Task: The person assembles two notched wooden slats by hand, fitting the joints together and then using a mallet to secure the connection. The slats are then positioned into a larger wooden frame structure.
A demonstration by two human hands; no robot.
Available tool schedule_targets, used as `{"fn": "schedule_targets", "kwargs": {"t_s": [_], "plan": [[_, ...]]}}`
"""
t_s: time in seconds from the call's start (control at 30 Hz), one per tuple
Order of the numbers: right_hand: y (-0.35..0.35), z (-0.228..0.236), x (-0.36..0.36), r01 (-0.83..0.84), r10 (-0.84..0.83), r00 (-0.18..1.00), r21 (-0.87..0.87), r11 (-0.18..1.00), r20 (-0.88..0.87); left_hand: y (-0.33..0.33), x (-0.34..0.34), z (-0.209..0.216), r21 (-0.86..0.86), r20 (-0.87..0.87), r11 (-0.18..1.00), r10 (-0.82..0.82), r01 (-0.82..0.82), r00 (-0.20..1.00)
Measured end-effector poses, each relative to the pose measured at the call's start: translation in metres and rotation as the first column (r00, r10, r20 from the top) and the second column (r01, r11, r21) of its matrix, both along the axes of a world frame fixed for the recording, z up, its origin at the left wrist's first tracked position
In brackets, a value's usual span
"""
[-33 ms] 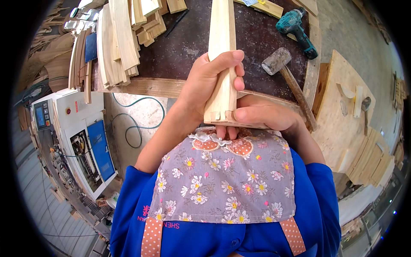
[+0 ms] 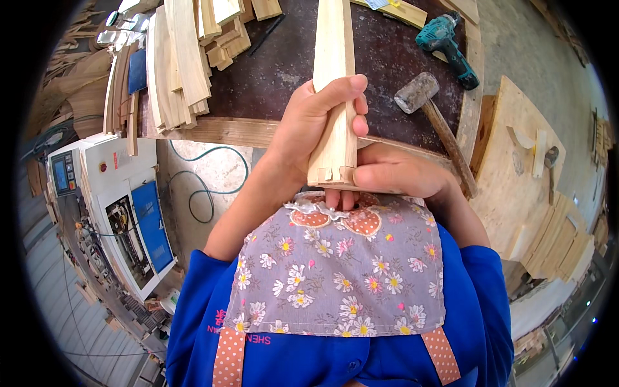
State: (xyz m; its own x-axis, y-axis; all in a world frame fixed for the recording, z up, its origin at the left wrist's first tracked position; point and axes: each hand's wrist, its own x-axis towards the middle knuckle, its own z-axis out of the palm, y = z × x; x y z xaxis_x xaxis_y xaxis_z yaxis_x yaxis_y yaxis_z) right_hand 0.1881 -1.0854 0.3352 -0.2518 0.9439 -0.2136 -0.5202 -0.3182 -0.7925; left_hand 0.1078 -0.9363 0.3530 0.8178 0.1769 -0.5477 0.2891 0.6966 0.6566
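A long pale wooden board [image 2: 334, 48] points away from me, its near end just in front of my apron. My left hand [image 2: 319, 113] wraps round it from the left, thumb across the top and fingertips showing at the right edge. Lower down, my right hand [image 2: 400, 171] grips the near end, thumb on the top corner and fingers underneath. Small notch-like joint marks [image 2: 332, 174] show on that end. Part of the board's underside is hidden by my hands. The far end runs out of view at the top.
On the dark worktable [image 2: 284, 77] lie a mallet [image 2: 418, 92] with a wooden handle, a teal cordless drill [image 2: 445, 45] and a stack of wooden strips [image 2: 174, 64]. A white and blue machine [image 2: 122, 206] stands at left, near a green hose [image 2: 206, 188]. A plywood sheet [image 2: 509, 161] is at right.
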Motion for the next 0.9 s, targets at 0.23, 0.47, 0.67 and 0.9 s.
{"fn": "schedule_targets", "kwargs": {"t_s": [0.23, 0.47, 0.67, 0.9], "plan": [[0.006, 0.015, -0.002, 0.108, -0.048, 0.755, -0.051, 0.993, 0.654, 0.004, 0.003, -0.001, -0.059, -0.097, 0.975, 0.207, -0.213, 0.974], [0.009, 0.020, -0.009, 0.174, -0.065, 0.711, -0.085, 0.981, 0.701, 0.003, 0.003, 0.001, -0.017, -0.059, 0.980, 0.199, -0.200, 0.978], [0.009, 0.016, -0.011, 0.164, -0.063, 0.675, -0.066, 0.984, 0.735, 0.003, 0.000, 0.000, -0.021, -0.049, 0.980, 0.197, -0.199, 0.979], [0.010, 0.016, -0.009, 0.128, -0.111, 0.626, 0.038, 0.991, 0.772, 0.005, -0.001, -0.002, -0.078, 0.006, 0.980, 0.186, -0.185, 0.983]]}}
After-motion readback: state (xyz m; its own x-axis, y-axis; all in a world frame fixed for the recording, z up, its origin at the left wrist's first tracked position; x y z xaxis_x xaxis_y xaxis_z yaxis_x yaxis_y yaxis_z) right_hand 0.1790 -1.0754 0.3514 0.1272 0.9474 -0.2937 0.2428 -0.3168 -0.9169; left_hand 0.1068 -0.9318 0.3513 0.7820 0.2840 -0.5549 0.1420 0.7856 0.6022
